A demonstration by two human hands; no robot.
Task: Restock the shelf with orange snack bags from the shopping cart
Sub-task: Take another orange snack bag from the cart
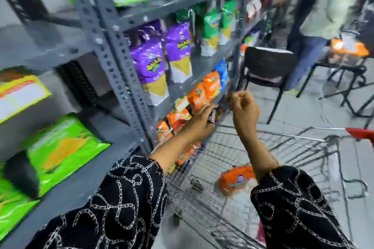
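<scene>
Several orange snack bags (197, 96) stand in a row on the lower level of the grey metal shelf (121, 79). My left hand (199, 122) reaches into that row, fingertips against an orange bag, with a small dark packet (214, 116) between thumb and fingers. To its right, my right hand (244, 108) hovers at the shelf's front edge above the cart, fingers curled, nothing visible in them. One orange bag (235, 181) lies in the wire shopping cart (283, 135) below my right forearm. The picture is motion-blurred.
Purple bags (148, 62) and green bags (211, 26) fill the level above. Bright green bags (60, 147) lie on a shelf at left. A black chair (265, 70) stands beyond the cart, and a person (327, 6) stands at the back right beside a stand.
</scene>
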